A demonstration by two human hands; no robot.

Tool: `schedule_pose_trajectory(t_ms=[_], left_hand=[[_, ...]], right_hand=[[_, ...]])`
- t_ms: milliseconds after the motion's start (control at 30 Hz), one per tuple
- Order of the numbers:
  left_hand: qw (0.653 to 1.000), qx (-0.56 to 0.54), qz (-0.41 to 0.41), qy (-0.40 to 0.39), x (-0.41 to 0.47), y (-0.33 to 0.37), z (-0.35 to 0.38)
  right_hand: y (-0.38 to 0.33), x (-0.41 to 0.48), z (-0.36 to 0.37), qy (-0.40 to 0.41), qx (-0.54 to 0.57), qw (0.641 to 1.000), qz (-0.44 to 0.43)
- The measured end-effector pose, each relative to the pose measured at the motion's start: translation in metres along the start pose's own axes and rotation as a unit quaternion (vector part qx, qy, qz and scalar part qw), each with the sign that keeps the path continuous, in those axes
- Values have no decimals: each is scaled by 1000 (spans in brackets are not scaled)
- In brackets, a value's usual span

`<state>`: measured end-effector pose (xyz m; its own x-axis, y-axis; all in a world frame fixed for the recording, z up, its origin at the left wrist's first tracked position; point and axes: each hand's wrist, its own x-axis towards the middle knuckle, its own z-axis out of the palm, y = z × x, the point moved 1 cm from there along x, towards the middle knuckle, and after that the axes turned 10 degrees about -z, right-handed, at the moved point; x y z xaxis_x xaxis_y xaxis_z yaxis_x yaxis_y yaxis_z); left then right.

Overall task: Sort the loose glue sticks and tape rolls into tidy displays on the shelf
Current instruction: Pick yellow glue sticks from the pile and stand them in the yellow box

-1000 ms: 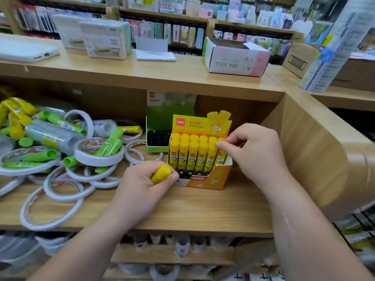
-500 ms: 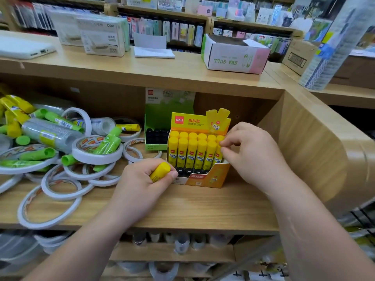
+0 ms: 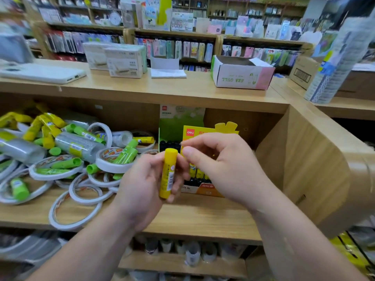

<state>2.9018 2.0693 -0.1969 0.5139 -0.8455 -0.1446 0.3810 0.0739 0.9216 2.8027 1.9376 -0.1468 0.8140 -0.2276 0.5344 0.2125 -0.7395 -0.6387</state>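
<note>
Glue stick (image 3: 168,173), smooth yellow cylinder

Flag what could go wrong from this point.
1. The left hand holds the yellow glue stick by its lower half near the front edge of the shelf; a slipped grip while passing to the right hand could drop it to the floor.
2. A tape roll lies at that edge beside the left forearm and could be knocked off.

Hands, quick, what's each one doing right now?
Left hand: holding a yellow glue stick, upright.
Right hand: fingers curled beside the stick's cap, holding nothing.
</note>
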Motion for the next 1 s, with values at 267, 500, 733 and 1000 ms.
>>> schedule_pose_trajectory(t_ms=[267, 500, 733, 1000], left_hand=[[975, -155, -120, -105, -9, 5, 7], [999, -24, 14, 30, -1, -6, -2], [992, -114, -45, -36, -4, -3, -6], [895, 385, 119, 191, 11, -18, -42]], right_hand=[[9, 3, 3, -88, 176, 980, -18], [20, 11, -2, 73, 96, 992, 36], [20, 11, -12, -3, 134, 991, 18], [30, 12, -13, 23, -114, 993, 25]])
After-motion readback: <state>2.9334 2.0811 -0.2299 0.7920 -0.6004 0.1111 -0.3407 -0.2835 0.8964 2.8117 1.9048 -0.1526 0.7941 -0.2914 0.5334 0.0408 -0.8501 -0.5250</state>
